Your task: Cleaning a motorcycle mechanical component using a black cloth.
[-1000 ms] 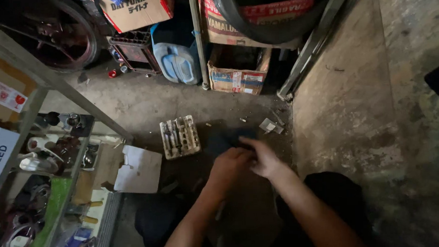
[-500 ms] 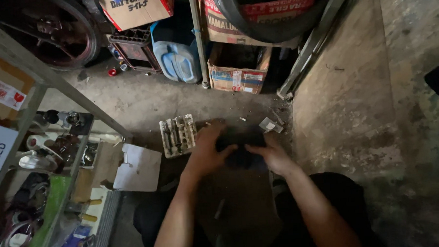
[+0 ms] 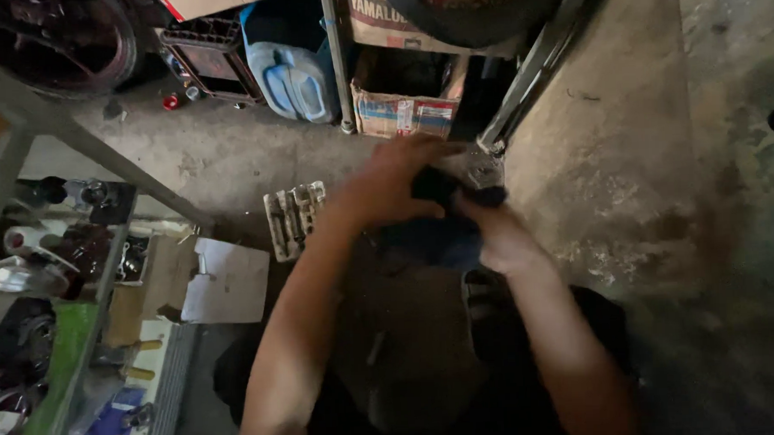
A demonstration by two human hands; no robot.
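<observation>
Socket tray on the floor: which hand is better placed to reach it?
Probably the left. The left hand grips the dark cloth on the side nearer the socket tray. The right hand sits farther away and would have to cross over.

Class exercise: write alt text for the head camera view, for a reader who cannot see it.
Seen from above, the left hand and right hand grip a dark crumpled cloth over a stained concrete floor. Beside them lie a grey tray of metal tools and an open cardboard box.
</observation>
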